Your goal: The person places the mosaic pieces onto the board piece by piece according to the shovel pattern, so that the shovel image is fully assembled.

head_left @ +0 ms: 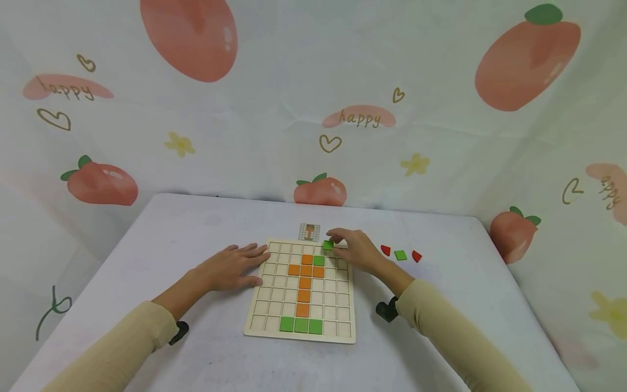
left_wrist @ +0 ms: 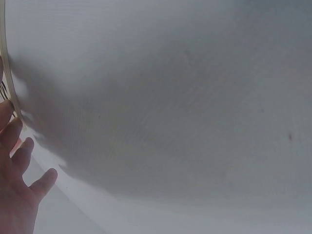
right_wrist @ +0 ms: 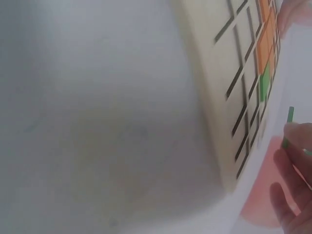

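At the left a cream sleeve (head_left: 115, 345) comes in over the white table (head_left: 196, 365), a dark wrist device (head_left: 179, 332) showing at its cuff; from it reaches the left hand (head_left: 234, 269), palm down, its fingers spread, with the fingertips resting on the left edge of the wooden board (head_left: 300, 337); the left wrist view shows this hand only in part, at the board's edge.

The board lies flat on the table, cut into a grid of square cells; in its middle column runs a line of orange squares (head_left: 304, 296), with one more to each side in the third row from the far edge, so that they make a cross; three green squares (head_left: 301, 325) sit side by side in the nearest row, and another green square (head_left: 319, 261) lies right of the topmost orange one; just beyond the far edge lies a small picture card (head_left: 309, 232).

Over the board's far right part is the right hand (head_left: 360, 250); its thumb and finger pinch a green tile (head_left: 328, 245), which the right wrist view shows tilted up on edge; right of this hand lie a red piece (head_left: 386, 250), a loose green square (head_left: 400, 255) and a second red piece (head_left: 417, 256), apart from one another; nearer, the right sleeve (head_left: 455, 335) carries another dark device (head_left: 387, 310).
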`<state>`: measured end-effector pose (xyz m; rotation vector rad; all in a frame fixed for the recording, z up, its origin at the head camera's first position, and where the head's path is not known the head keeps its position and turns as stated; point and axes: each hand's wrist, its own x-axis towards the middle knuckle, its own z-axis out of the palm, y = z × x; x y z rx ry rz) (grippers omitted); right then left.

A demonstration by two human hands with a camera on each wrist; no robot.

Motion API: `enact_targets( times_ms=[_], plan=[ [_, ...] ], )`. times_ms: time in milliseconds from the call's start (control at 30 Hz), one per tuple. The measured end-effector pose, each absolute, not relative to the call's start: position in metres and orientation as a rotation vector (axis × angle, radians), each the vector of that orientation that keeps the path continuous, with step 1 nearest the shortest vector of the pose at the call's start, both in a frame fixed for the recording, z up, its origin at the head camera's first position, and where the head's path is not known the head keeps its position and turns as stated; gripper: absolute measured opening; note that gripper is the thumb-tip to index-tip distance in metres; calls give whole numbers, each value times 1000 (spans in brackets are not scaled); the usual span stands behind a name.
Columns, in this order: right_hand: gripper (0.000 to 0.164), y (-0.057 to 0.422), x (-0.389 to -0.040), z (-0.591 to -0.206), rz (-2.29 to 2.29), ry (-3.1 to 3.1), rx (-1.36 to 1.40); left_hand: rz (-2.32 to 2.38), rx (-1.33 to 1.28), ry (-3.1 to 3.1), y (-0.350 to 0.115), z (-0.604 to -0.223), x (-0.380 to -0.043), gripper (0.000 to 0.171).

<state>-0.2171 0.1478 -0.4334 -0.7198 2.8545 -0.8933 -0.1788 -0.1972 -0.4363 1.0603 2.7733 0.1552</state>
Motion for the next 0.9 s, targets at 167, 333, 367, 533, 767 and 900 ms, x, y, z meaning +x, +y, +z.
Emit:
enact_targets(
  times_ms=[167, 333, 367, 533, 767, 900],
  plan=[
    [40, 134, -218, -435, -909, 2846, -761, 153, 1047, 2768, -196, -435, -179, 70],
    [40, 124, -220, -442, -855, 2866, -776, 161, 1049, 2768, -197, -436, -179, 70],
    [39, 123, -220, -443, -848, 2866, -774, 161, 1052, 2768, -197, -436, -179, 70],
    [38, 117, -221, -448, -833, 2861, -805, 167, 1076, 2771, -196, -435, -179, 68],
    [37, 110, -222, -447, -794, 2863, -841, 154, 1072, 2781, -197, -437, -178, 70],
    [37, 107, -223, -448, -771, 2875, -888, 160, 1076, 2780, -199, -438, -179, 70]
  ],
)
